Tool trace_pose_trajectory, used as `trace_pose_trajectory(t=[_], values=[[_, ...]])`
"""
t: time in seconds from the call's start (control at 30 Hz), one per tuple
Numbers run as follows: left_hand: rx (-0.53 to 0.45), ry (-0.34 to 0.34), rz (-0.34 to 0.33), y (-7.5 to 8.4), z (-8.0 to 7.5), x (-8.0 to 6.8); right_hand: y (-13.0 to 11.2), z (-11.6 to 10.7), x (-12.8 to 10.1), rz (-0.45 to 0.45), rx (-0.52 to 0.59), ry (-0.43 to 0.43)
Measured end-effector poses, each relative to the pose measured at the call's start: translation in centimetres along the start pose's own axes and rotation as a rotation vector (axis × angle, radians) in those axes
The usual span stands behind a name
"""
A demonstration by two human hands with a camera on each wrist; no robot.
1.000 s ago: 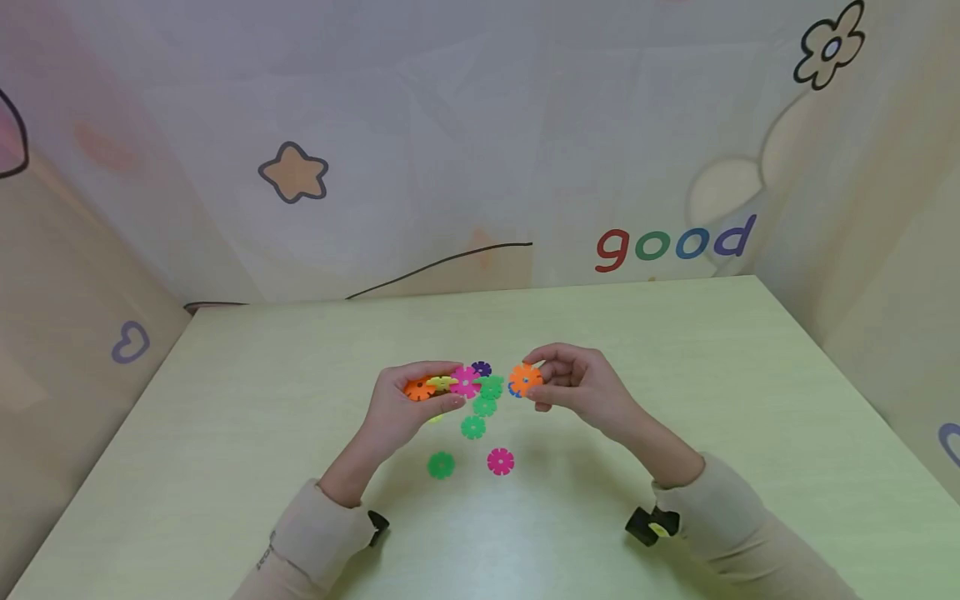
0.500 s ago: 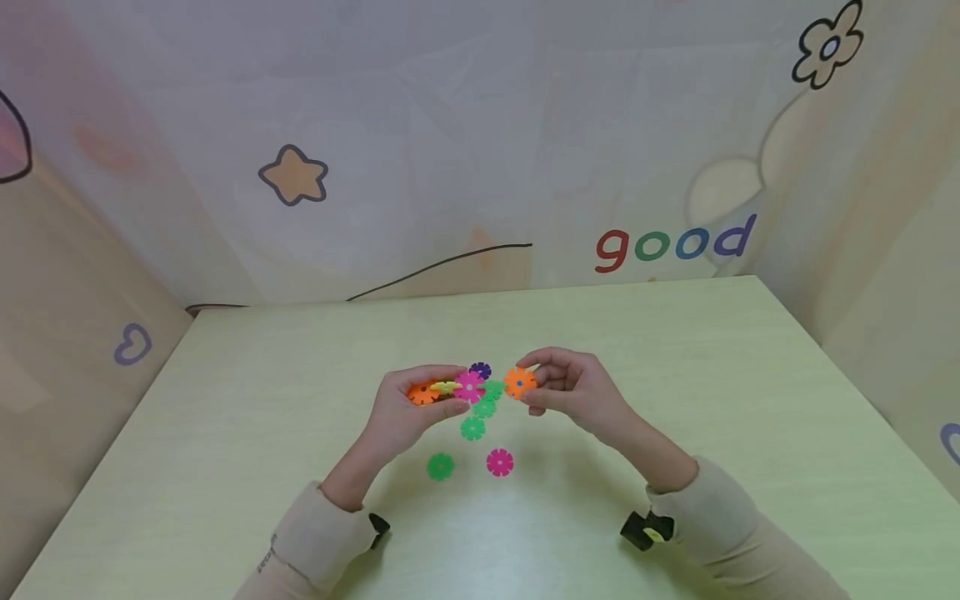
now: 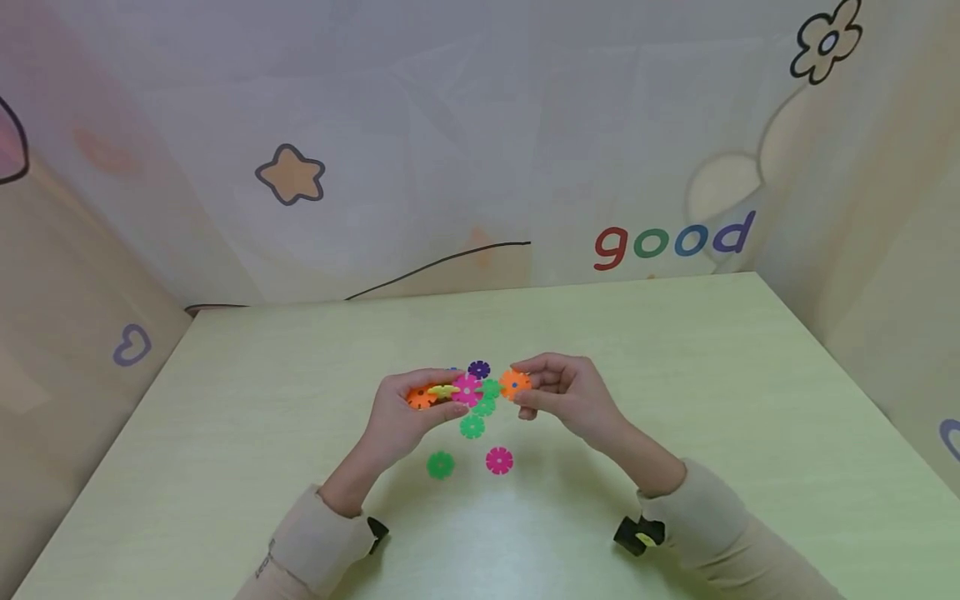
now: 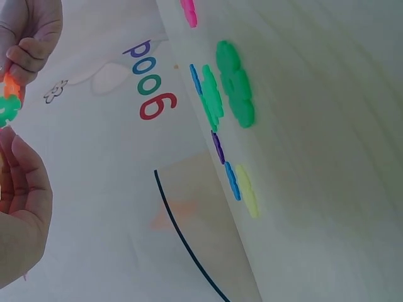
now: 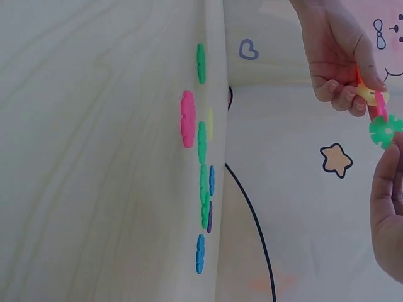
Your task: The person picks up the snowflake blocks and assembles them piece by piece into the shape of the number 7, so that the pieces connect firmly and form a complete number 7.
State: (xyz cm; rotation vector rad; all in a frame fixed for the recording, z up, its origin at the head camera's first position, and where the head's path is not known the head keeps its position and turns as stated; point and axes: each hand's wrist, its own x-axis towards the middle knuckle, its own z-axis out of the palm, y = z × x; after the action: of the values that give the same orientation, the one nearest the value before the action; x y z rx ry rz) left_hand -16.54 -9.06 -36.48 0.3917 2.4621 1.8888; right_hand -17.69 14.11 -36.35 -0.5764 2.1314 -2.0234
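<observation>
My left hand (image 3: 408,408) holds a chain of notched plastic flower discs above the table. In the head view it runs from an orange disc (image 3: 422,396) through a yellow disc (image 3: 443,391) and a pink disc (image 3: 467,390) to a green disc (image 3: 491,388). Between thumb and fingertips, my right hand (image 3: 566,392) pinches another orange disc (image 3: 515,384) at the green disc's right edge. The left wrist view has this orange disc (image 4: 12,88) meeting the green disc (image 4: 9,110); whether their slots interlock I cannot tell. Fingers hide part of the chain.
Loose discs lie on the pale table (image 3: 300,350): a purple one (image 3: 479,369) behind the chain, several green ones, such as this green disc (image 3: 441,465), and a pink disc (image 3: 499,461) nearer the front. Blue discs (image 5: 200,254) and a yellow disc (image 4: 247,191) show in the wrist views.
My right hand has moved left, bringing its orange disc from apart up to the green end of the chain. The left hand has barely shifted and keeps its hold.
</observation>
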Motion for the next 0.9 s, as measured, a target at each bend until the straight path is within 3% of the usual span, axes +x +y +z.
trace_pose_trajectory(t=[0.3,0.53,0.6,0.77,0.9], values=[[0.006,0.008,0.026,-0.5,-0.1,-0.2,0.3,0.8,-0.2,-0.012,0.002,0.039],[0.006,-0.050,0.167,-0.7,1.2,0.0,0.4,1.8,-0.3,-0.149,-0.049,-0.042],[0.001,-0.039,0.169,-0.6,1.3,0.0,0.2,1.7,-0.3,-0.169,-0.059,-0.030],[-0.002,-0.023,0.102,-0.4,1.2,0.0,0.2,1.7,-0.2,-0.161,-0.052,-0.041],[-0.047,-0.015,0.078,-0.5,1.0,0.0,0.5,2.4,0.1,-0.193,-0.066,0.011]])
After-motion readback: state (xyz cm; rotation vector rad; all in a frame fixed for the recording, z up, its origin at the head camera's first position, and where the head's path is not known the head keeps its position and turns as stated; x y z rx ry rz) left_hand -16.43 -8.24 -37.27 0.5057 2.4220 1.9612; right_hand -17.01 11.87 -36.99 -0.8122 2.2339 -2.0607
